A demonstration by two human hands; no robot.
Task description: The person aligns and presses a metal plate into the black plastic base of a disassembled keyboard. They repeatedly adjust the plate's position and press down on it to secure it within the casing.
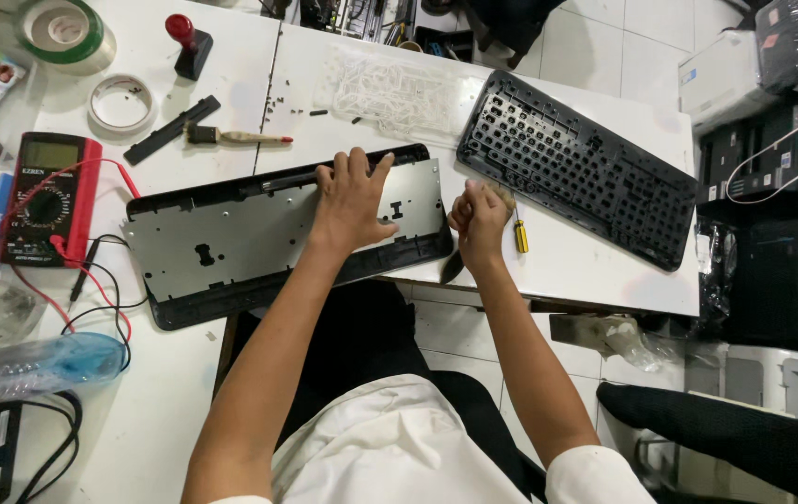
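Note:
A black keyboard base [193, 308] with a grey metal plate [231, 238] lies across the white table's [586, 271] front edge. My left hand [352, 201] rests flat on the plate's right half, fingers spread, holding nothing. My right hand [480, 219] is closed just off the base's right end, gripping a small brush [452, 269] whose dark bristles point down below the fist. A yellow-handled screwdriver [520, 235] lies on the table right beside that hand.
The black keyboard top frame [576, 177] lies at the right, a clear rubber key membrane [389, 89] behind. At the left sit a red multimeter [44, 196] with leads, two tape rolls [121, 103], another brush [231, 138], loose screws [277, 103] and a plastic bottle [44, 364]. Black chair [726, 429] at lower right.

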